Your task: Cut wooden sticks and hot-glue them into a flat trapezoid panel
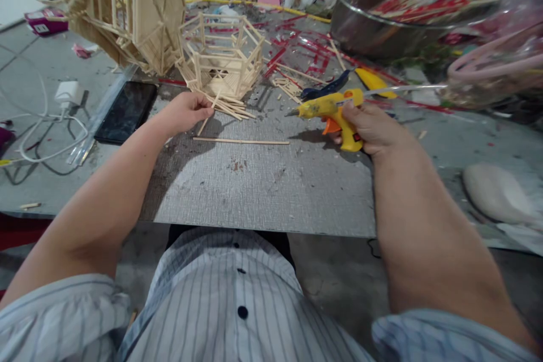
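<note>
My left hand (189, 113) is closed in a pinch on a thin wooden stick (205, 122) that slants down toward the board. Just beyond my fingers lies a small pile of wooden sticks (237, 108). A long wooden stick (241, 141) rests crosswise on the grey textured board (263, 186). In my right hand (368, 127) is a yellow hot glue gun (335, 113) with an orange trigger, its nozzle pointing left above the board and a clear glue stick in its back. Behind the pile stands a small open stick frame (229, 59).
A larger stick structure (127, 5) rises at the back left, beside a dark phone (126, 112) and a white charger (69, 93). At the back right are a steel bowl (352, 34) and a pink basket (487, 68). Dark-blue-handled pliers (326, 87) lie behind the glue gun.
</note>
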Action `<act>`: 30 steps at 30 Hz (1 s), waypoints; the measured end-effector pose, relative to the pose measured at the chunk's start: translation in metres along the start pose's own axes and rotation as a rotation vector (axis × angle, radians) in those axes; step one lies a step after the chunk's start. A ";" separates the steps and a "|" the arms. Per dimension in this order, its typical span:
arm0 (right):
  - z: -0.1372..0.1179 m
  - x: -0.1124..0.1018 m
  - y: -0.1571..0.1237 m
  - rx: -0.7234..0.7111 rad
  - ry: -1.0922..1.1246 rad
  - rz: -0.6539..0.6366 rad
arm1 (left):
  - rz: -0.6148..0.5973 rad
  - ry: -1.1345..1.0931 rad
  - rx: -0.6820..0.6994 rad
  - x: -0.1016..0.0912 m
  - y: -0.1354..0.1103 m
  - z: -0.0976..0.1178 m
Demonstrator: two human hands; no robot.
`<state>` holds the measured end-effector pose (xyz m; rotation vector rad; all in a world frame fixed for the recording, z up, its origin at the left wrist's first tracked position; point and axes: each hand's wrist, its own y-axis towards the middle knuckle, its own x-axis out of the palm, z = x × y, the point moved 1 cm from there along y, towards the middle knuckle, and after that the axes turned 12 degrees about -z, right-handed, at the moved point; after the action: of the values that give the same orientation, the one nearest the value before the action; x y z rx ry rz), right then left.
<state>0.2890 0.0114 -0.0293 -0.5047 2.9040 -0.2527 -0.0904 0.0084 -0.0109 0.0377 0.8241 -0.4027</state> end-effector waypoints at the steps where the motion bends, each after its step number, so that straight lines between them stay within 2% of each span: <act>1: 0.000 0.000 0.000 0.000 -0.002 0.003 | 0.005 -0.005 -0.011 -0.001 0.001 -0.001; 5: -0.001 0.001 0.000 -0.010 0.002 -0.011 | 0.026 0.001 -0.066 -0.003 0.001 0.000; 9: 0.000 0.000 0.000 -0.016 0.010 -0.015 | -0.007 0.045 -0.062 -0.009 -0.006 0.006; 13: 0.002 -0.002 0.001 0.012 0.017 -0.007 | -0.020 0.077 -0.068 -0.017 -0.023 0.020; 15: 0.002 -0.002 0.001 0.022 0.014 0.000 | -0.036 0.101 -0.115 -0.018 -0.031 0.031; 21: 0.000 -0.001 -0.001 0.020 0.002 0.009 | -0.095 0.299 -0.251 -0.006 -0.044 0.059; 25: -0.001 0.000 -0.001 0.031 -0.002 -0.009 | -0.107 0.482 -0.275 0.000 -0.046 0.064; 30: 0.001 -0.001 0.001 0.028 0.029 0.007 | -0.060 0.553 -0.290 0.000 -0.054 0.068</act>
<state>0.2899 0.0124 -0.0307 -0.4901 2.9258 -0.3014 -0.0622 -0.0542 0.0416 -0.1521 1.4259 -0.3278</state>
